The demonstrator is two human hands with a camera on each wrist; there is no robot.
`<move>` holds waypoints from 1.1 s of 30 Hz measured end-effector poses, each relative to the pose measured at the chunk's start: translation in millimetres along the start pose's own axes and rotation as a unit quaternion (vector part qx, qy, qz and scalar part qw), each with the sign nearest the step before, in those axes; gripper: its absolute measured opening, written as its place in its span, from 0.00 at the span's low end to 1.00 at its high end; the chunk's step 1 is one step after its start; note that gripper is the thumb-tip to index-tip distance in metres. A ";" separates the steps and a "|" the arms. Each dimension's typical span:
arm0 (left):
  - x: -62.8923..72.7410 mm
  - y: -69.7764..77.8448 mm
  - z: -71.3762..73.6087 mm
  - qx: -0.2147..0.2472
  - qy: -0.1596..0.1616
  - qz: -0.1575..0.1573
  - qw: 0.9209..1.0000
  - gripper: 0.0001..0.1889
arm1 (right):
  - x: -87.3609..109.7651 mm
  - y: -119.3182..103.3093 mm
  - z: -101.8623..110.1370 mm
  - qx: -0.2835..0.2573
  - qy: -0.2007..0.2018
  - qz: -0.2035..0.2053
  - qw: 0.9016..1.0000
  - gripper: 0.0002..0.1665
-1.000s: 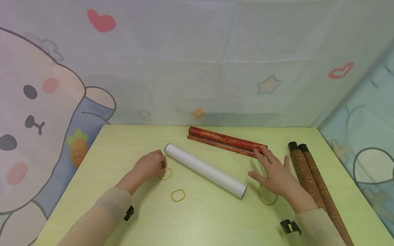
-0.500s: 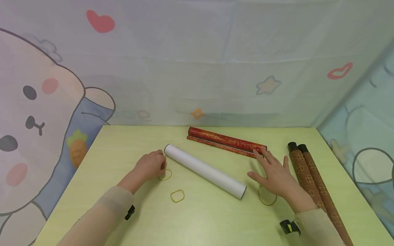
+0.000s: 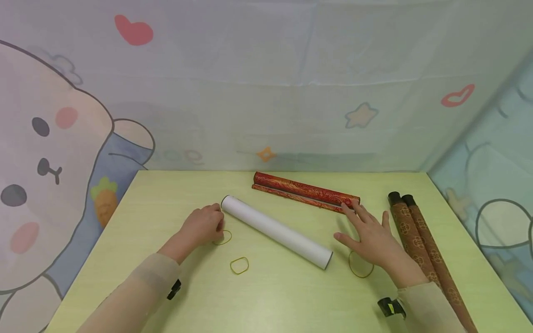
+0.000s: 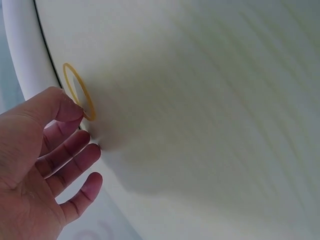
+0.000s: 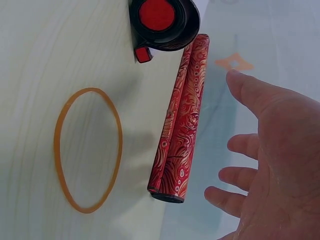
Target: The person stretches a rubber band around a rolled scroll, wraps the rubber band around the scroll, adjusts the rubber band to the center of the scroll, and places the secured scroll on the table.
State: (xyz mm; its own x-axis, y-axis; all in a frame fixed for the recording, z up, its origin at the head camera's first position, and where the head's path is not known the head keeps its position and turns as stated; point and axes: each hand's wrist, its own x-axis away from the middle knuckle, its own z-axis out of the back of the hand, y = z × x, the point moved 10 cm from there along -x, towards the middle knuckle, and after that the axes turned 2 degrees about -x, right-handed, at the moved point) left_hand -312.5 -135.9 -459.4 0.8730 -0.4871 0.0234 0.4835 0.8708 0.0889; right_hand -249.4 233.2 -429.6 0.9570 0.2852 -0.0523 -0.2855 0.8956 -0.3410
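Observation:
My left hand (image 3: 203, 225) pinches a yellow rubber band (image 4: 90, 102) between thumb and index finger in the left wrist view; its other fingers are spread and loosely bent. This hand is beside the left end of a white roll (image 3: 276, 231) lying slantwise on the table. My right hand (image 3: 376, 240) hovers with spread fingers, holding nothing. Under its wrist side lies a larger rubber band (image 5: 57, 145). Beyond its fingertips is a red roll with gold swirls (image 5: 187, 125). Another rubber band (image 3: 239, 273) lies flat between the hands, below the white roll.
Two brown flower-patterned rolls (image 3: 420, 245) with black ends lie side by side at the right of the pale yellow table (image 3: 270, 305). A printed cloth backdrop (image 3: 250, 92) rises directly behind the table's back edge.
Both hands keep nearly the same pose and place. The whole head view has shifted slightly; the rolls and rubber bands lie as before.

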 end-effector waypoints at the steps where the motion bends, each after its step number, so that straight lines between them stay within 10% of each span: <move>1: 0.1 -0.6 -0.3 0.003 -0.001 0.001 1.000 0.12 | 0.0 0.2 0.1 -0.001 -0.001 0.000 1.000 0.51; 16: 3.4 -0.4 27.9 0.024 0.050 -0.011 0.998 0.06 | -3.5 -6.6 0.2 -0.018 -0.003 0.006 1.000 0.50; 33: 2.1 33.3 98.6 0.062 0.156 -0.063 0.984 0.06 | -15.7 -31.6 9.4 -0.054 0.010 0.040 0.998 0.49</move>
State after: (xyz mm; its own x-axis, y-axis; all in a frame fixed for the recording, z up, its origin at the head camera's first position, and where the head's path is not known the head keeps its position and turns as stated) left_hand -300.9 -114.5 -358.2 0.7935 -0.5291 -0.3007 0.5938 0.7812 0.1924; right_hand -255.9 203.7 -409.2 0.9329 0.3456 -0.1017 -0.3542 0.8281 -0.4345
